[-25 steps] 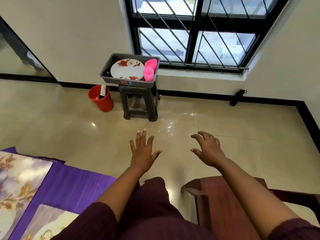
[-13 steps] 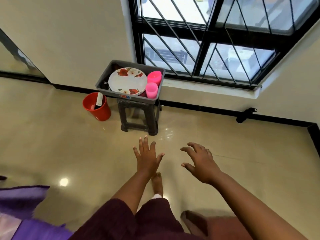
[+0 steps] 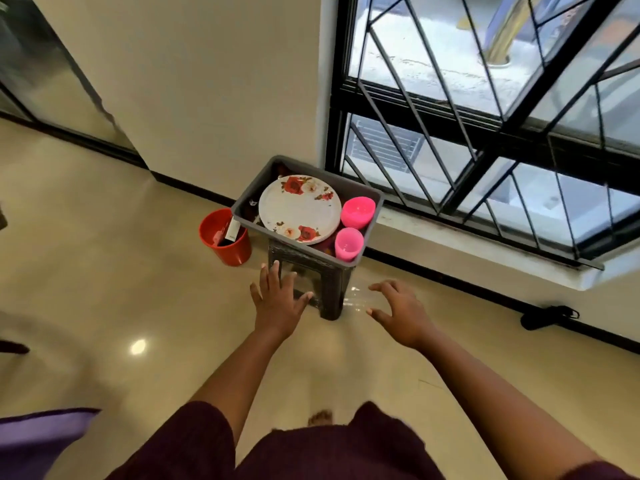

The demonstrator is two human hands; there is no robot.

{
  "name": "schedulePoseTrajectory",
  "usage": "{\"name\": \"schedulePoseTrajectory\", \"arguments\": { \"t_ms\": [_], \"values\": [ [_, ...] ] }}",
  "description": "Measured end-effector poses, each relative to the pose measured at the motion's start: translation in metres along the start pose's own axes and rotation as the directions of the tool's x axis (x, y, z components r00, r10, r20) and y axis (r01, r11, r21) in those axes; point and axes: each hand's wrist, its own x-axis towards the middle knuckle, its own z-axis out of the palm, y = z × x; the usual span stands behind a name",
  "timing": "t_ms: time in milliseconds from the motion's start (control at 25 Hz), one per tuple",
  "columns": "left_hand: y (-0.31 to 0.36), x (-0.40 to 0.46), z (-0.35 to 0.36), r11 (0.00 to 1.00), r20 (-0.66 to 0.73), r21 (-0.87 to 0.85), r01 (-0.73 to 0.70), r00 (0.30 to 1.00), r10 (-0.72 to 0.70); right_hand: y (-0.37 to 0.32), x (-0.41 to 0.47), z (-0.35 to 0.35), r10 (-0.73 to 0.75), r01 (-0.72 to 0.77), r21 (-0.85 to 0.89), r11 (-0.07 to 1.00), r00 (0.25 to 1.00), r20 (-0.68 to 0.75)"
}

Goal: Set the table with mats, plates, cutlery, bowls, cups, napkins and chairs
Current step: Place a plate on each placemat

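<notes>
Approach to the crockery, judged the fetching step. Left hand point(image 3: 278, 304) and right hand point(image 3: 401, 313) reach forward, fingers spread, holding nothing, short of the grey tub point(image 3: 367, 237) on a dark stool point(image 3: 325, 282) under the window. Inside lie a flowered plate point(image 3: 299, 209), pink bowl point(image 3: 357, 212) and pink cup point(image 3: 348, 243). Next move: lean in, grasp plate or tub. Compared with a second ago, tub looms nearer; chair has left view.

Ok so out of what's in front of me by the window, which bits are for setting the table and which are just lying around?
For the table:
floral plate
pink bowl
pink cup
grey tub that holds them

Just lying about:
red bucket on the floor
dark stool under the tub
black object by the skirting
</notes>
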Motion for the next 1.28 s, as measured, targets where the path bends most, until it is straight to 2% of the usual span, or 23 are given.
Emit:
{"name": "schedulePoseTrajectory", "arguments": {
  "t_ms": [160, 280, 400, 480, 600, 640, 720, 840, 920, 1040, 1080, 1160, 1240, 1280],
  "values": [
    [-0.014, 0.049, -0.007, 0.998, 0.028, -0.006, 0.068, 0.997, -0.068, -0.021, 0.078, -0.008, -0.02, 0.014, 0.17, 0.985, 0.999, 0.035],
    [-0.028, 0.087, 0.001, 0.988, 0.125, -0.028, 0.154, 0.981, -0.15, -0.034, 0.139, -0.01, -0.002, -0.016, 0.318, 0.948, 0.999, 0.055],
    [-0.039, 0.11, 0.004, 0.979, 0.181, 0.01, 0.205, 0.962, -0.203, -0.044, 0.19, -0.006, 0.025, -0.093, 0.478, 0.873, 0.989, 0.147],
    [-0.041, 0.138, -0.001, 0.972, 0.204, 0.01, 0.233, 0.952, -0.23, -0.046, 0.238, -0.004, 0.042, -0.152, 0.508, 0.848, 0.974, 0.222],
    [-0.05, 0.194, -0.02, 0.97, 0.21, 0.039, 0.24, 0.947, -0.242, -0.048, 0.311, 0.0, 0.149, -0.322, 0.598, 0.734, 0.936, 0.32],
    [-0.053, 0.209, -0.026, 0.968, 0.202, 0.036, 0.249, 0.947, -0.251, -0.047, 0.332, 0.004, 0.19, -0.374, 0.611, 0.698, 0.919, 0.345],
    [-0.057, 0.233, -0.035, 0.965, 0.19, -0.003, 0.263, 0.947, -0.258, -0.043, 0.366, 0.011, 0.249, -0.445, 0.544, 0.711, 0.883, 0.397],
    [-0.063, 0.265, -0.044, 0.976, 0.245, -0.034, 0.214, 0.949, -0.199, -0.044, 0.4, 0.019, 0.333, -0.531, 0.466, 0.708, 0.832, 0.443],
    [-0.071, 0.293, -0.043, 0.982, 0.29, -0.051, 0.183, 0.943, -0.161, -0.042, 0.42, 0.025, 0.388, -0.599, 0.48, 0.641, 0.792, 0.47],
    [-0.084, 0.334, -0.034, 0.97, 0.358, -0.12, 0.21, 0.921, -0.155, -0.037, 0.437, 0.037, 0.449, -0.669, 0.501, 0.549, 0.742, 0.498],
    [-0.09, 0.351, -0.028, 0.959, 0.38, -0.155, 0.235, 0.911, -0.162, -0.035, 0.445, 0.042, 0.459, -0.662, 0.486, 0.571, 0.748, 0.479],
    [-0.103, 0.383, -0.012, 0.93, 0.406, -0.207, 0.303, 0.892, -0.201, -0.035, 0.466, 0.049, 0.436, -0.584, 0.431, 0.687, 0.807, 0.398],
    [-0.114, 0.41, 0.008, 0.903, 0.392, -0.223, 0.368, 0.882, -0.262, -0.032, 0.497, 0.061, 0.387, -0.475, 0.331, 0.815, 0.872, 0.299],
    [-0.118, 0.42, 0.018, 0.893, 0.375, -0.222, 0.393, 0.879, -0.294, -0.029, 0.515, 0.066, 0.38, -0.448, 0.294, 0.844, 0.887, 0.263]
  ]
}}
